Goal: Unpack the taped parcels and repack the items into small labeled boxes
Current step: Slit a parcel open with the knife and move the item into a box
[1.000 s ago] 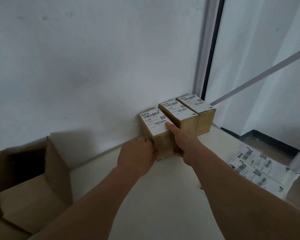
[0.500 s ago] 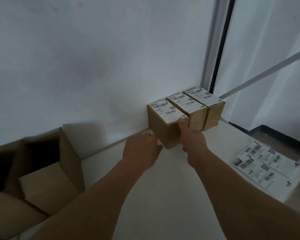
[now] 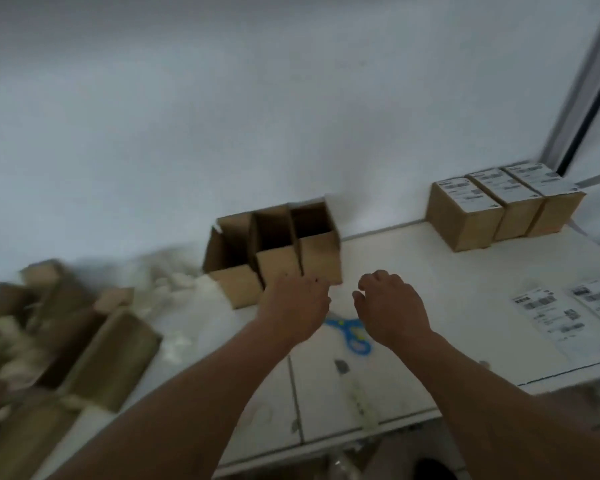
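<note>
Both hands, left hand and right hand, hover loosely curled, holding nothing; three labelled boxes sit against the wall, print blurred, unreadable.

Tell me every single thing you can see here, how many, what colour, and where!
labelled boxes: three, brown with white labels, in a row by the back wall, right.
open boxes: three, brown, by the wall, centre.
scissors: one, blue handles, on the table below the hands.
label sheets: at least two, white, table's right edge.
cardboard pile: brown, blurred, left.
table: one, white.
left hand: holds nothing.
right hand: holds nothing.
</note>
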